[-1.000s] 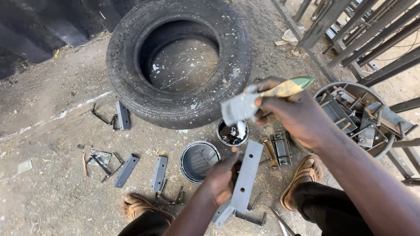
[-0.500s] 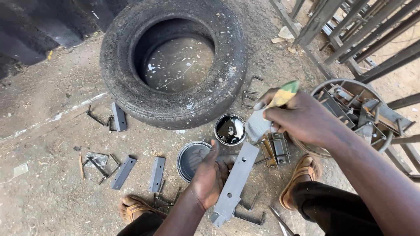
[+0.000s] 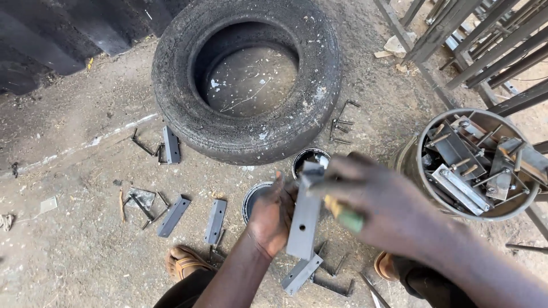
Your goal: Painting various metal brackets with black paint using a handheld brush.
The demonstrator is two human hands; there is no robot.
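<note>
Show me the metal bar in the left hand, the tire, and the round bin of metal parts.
metal bar (image 3: pixel 303 219), head view, middle of its flat face.
tire (image 3: pixel 319 97), head view, right sidewall.
round bin (image 3: pixel 412 162), head view, left wall.

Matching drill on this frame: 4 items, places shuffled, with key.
Things:
1. worn black rubber tyre
2. grey-painted flat metal bracket
3. round metal drum of brackets
4. green-handled paintbrush

Places:
A. gripped upright in the left hand
B. standing at the right edge
C. lying flat on the dirt at top centre
D. in the right hand, against the bracket

Pairs: 1-C, 2-A, 3-B, 4-D
</note>
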